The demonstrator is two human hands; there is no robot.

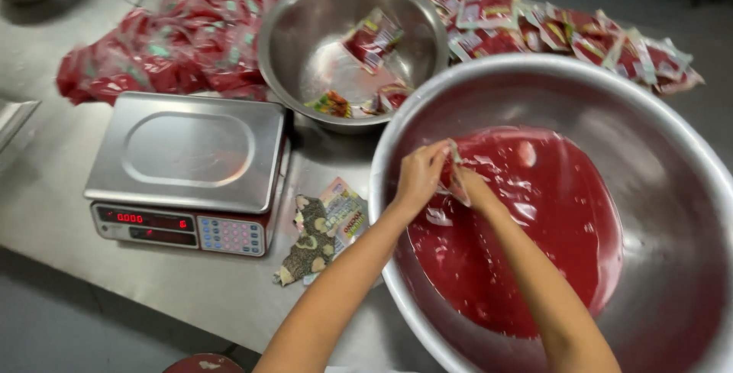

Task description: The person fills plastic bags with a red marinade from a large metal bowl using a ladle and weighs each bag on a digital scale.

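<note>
Currently both hands pinch one sachet (456,174) over the big steel bowl (672,190) of red sauce (550,235): left hand (418,178) grips its upper end, right hand (473,187) its lower, long axis roughly vertical between them. Digital scale (187,171) sits towards the desk's left edge.

- The big bowl (672,213) is brushed metal with a dull sheen; the red sauce (534,228) in it is wet and glossy.
- The small bowl (305,29) is shinier, smooth metal.
- The scale (187,151) has a matt steel plate and a plastic keypad.
- The table (61,213) is matt metal, lightly scuffed.
- The sachets (565,33) are glossy plastic film, as is the crinkled red heap (175,37).
- The torn sachet (456,174) pinched by both hands is thin, clear, shiny plastic.
</note>
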